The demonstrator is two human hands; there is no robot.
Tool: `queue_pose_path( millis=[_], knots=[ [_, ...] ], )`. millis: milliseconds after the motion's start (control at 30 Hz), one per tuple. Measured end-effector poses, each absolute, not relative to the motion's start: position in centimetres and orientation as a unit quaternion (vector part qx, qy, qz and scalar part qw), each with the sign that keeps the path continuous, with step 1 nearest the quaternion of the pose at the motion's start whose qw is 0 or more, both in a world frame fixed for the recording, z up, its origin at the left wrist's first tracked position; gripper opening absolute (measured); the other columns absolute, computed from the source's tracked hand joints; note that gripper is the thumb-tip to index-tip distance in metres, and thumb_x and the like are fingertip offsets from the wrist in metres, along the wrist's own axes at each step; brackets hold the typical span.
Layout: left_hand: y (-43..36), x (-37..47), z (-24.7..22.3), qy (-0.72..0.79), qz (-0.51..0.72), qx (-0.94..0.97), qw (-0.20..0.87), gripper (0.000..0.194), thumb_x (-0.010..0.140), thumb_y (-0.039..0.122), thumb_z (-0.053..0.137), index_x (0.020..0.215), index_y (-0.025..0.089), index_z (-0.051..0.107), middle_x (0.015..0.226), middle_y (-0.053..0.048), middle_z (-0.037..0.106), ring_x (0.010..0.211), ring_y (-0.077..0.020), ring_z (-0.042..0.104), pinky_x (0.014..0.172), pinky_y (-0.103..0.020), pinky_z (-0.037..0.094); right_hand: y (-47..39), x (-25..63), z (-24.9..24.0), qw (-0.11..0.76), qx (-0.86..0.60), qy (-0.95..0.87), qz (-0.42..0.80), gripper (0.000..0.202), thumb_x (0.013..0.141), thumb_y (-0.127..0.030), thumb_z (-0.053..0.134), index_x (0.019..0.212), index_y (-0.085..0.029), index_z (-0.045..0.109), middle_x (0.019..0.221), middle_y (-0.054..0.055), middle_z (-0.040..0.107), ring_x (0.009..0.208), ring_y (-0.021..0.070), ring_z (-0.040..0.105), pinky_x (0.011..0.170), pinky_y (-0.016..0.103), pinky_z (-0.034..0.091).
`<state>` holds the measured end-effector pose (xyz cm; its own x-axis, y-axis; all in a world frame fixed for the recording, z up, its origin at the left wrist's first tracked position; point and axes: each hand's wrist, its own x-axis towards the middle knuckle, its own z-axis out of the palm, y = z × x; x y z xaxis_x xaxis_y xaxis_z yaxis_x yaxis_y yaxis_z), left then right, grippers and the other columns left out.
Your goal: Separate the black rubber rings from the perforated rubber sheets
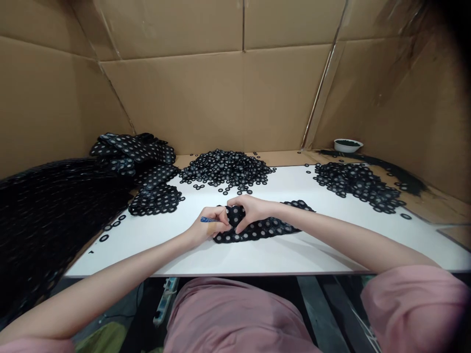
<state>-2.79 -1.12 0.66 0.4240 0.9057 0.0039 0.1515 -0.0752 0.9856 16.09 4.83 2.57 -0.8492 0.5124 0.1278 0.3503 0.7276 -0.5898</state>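
Observation:
A black sheet of joined rings, dotted with rows of pale round openings, lies across the front middle of the white tabletop. At its left end, my left hand is closed, a slim blue-patterned handle sticking out from between its fingers; the working tip is hidden. My right hand arches over the same end, gripping the sheet's raised upper edge between curved fingers and thumb. The sheet's right part passes under my right forearm. Both hands are close together, fingertips nearly meeting.
Loose black rings are heaped at the back centre. Another ring pile sits right, near a white bowl of dark bits. Dotted black sheets are piled back left, beside a large glossy black mass. Cardboard walls surround the table.

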Motion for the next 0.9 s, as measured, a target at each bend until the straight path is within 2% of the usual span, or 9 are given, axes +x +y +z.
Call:
queue_pose_path(
  millis=[200,333,500,633,733,900],
  knots=[
    [-1.2,-2.6,0.6,0.39,0.332,0.663,0.546,0.021,0.064,0.019,0.068,0.056,0.014,0.049,0.05,0.006,0.048,0.039,-0.0043,0.035,0.039,-0.019,0.022,4.8,16.2,2.3,0.141,-0.221,-0.922,0.285,0.049,0.052,-0.04,0.082,0.082,-0.018,0.051,0.082,-0.002,0.052,0.075,0.0146,0.047,0.064,0.022,0.035],
    [-1.3,-2.7,0.6,0.391,0.341,0.68,0.518,0.017,0.066,0.016,0.067,0.059,0.014,0.052,0.05,0.006,0.045,0.043,-0.0047,0.035,0.042,-0.02,0.023,4.7,16.5,2.4,0.126,-0.217,-0.918,0.307,0.059,0.047,-0.046,0.083,0.085,-0.019,0.048,0.084,-0.002,0.051,0.076,0.015,0.048,0.062,0.022,0.036],
    [-1.2,-2.8,0.3,0.403,0.377,0.648,0.526,0.021,0.065,0.017,0.069,0.06,0.015,0.048,0.05,0.006,0.047,0.037,-0.0036,0.033,0.037,-0.019,0.019,4.4,16.6,2.9,0.104,-0.241,-0.908,0.328,0.063,0.045,-0.042,0.084,0.09,-0.02,0.047,0.092,-0.001,0.052,0.081,0.0162,0.049,0.065,0.022,0.039],
    [-1.6,-2.8,0.7,0.396,0.416,0.614,0.542,0.025,0.063,0.019,0.071,0.06,0.015,0.046,0.053,0.006,0.049,0.034,-0.0029,0.032,0.034,-0.019,0.017,4.1,16.4,3.3,0.086,-0.261,-0.9,0.339,0.063,0.047,-0.039,0.084,0.095,-0.019,0.048,0.099,0.001,0.054,0.088,0.0191,0.051,0.074,0.026,0.043],
    [-2.4,-2.9,1.3,0.389,0.443,0.602,0.539,0.026,0.063,0.019,0.071,0.06,0.015,0.045,0.056,0.005,0.05,0.036,-0.0026,0.034,0.036,-0.019,0.02,3.9,16.4,3.5,0.084,-0.269,-0.895,0.345,0.063,0.048,-0.038,0.083,0.098,-0.019,0.049,0.105,0.003,0.054,0.094,0.0211,0.051,0.08,0.028,0.043],
    [-3.5,-3.0,1.4,0.372,0.377,0.667,0.523,0.023,0.067,0.019,0.069,0.059,0.013,0.048,0.056,0.004,0.051,0.045,-0.0047,0.039,0.043,-0.019,0.027,3.9,16.4,3.3,0.092,-0.265,-0.893,0.353,0.063,0.045,-0.039,0.084,0.095,-0.019,0.05,0.102,0.001,0.054,0.092,0.0202,0.052,0.077,0.027,0.044]
  ],
)
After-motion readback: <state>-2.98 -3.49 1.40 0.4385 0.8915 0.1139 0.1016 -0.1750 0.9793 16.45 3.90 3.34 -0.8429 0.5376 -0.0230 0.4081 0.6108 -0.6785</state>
